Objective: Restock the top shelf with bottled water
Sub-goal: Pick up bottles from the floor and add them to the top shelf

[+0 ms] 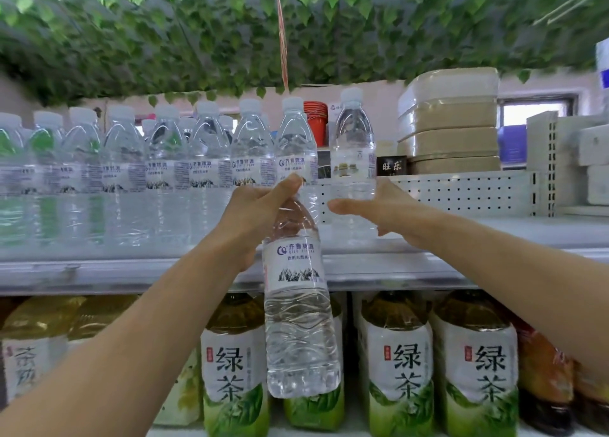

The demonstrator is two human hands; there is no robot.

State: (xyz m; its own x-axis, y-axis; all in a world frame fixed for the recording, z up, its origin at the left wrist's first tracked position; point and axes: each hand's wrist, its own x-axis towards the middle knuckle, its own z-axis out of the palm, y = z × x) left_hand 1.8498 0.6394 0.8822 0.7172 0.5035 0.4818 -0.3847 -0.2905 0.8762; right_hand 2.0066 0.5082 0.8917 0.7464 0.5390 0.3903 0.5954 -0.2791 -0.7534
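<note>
Your left hand point(260, 212) grips a clear plastic water bottle point(300, 314) by its neck, hanging upright, cap up, below the grey top shelf point(428, 265). Your right hand point(372, 212), fingers curled, holds an upright label-less clear bottle point(354, 159) standing there.

Left hand point(260, 212): raised in front of the chest, fingers curled round a bottle neck, forearm bare, reaching up from lower left. Right hand point(372, 207): extended forward at the same height, fingers wrapped about an upright bottle, thumb nearest, forearm bare, entering from lower right.
</note>
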